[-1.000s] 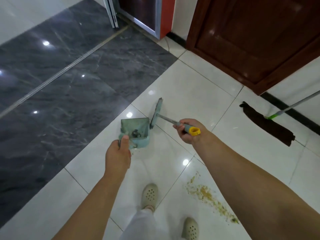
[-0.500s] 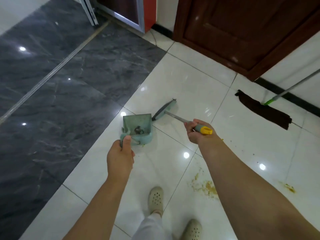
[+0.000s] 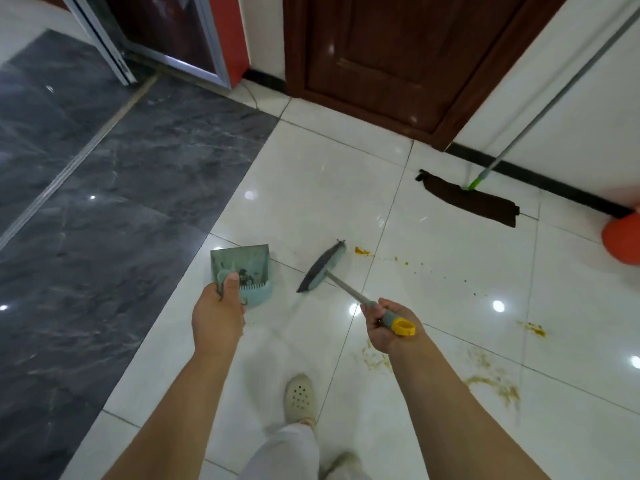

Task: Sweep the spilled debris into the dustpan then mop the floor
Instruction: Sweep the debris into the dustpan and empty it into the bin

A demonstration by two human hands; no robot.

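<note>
Since the earlier frames: brush [image 3: 323, 266] head has swung away from the dustpan [image 3: 242, 268] mouth, where it lay close against the rim, and now lies apart to the right; an orange thing [image 3: 623, 239] has come into view at the right edge.

Dustpan: pale green, toothed comb along its rear wall. Contents: a small dark clump of debris against the comb, grime smeared over the tray. Position: over the white floor [image 3: 311, 188] tiles beside the edge of the dark marble; whether it touches the floor cannot be told. Left hand [image 3: 218, 318] grips its handle from behind, thumb laid on top.

Brush: green head with dark bristle edge, metal shaft, grey grip with yellow end loop. Right hand [image 3: 386, 325] is clenched round the grip. Head angled, down at the tiles between the dustpan and the nearest spill.

Debris [image 3: 363, 251]: a yellow-orange blob just beside the far end of the brush head, forward of the right hand; small specks trailing right from it. Further yellow-brown smears on the tiles under and to the right of the right forearm.

Mop [image 3: 471, 200]: dark flat pad on the floor by the wall, green joint, pole leaning up to the right; well apart from both hands.

Also: brown door [image 3: 398, 53] ahead; two pale shoes [image 3: 299, 398] below.
</note>
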